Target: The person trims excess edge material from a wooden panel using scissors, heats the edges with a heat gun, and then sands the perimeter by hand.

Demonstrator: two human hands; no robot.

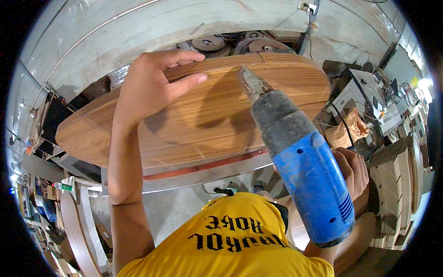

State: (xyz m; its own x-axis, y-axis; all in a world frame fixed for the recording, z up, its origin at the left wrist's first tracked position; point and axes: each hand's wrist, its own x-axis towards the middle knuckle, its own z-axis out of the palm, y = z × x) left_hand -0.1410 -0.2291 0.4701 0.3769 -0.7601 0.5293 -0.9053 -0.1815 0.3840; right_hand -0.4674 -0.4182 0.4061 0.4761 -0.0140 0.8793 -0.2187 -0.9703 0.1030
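A long oval wooden tabletop (184, 134) with brown grain spans the view in front of me. My left hand (150, 83) is at its far edge, with the fingers along the outer side. The thumb is stretched out over the top face, apart from the fingers. In my right hand (353, 173) is a blue and black heat gun (314, 180), with its body hiding part of my grip. Its dirty metal nozzle points up and left, close to the tabletop's far edge. A thin strip (263, 57) runs along that edge, with a seam or end near the nozzle.
Below the tabletop is a metal rail with a reddish strip (198, 171). Rolls of banding (208, 44) lie beyond the far edge. A crumpled brown paper bag (348, 129) and stacked wooden boards (394, 194) are on the right. A black cord (342, 121) hangs near the heat gun.
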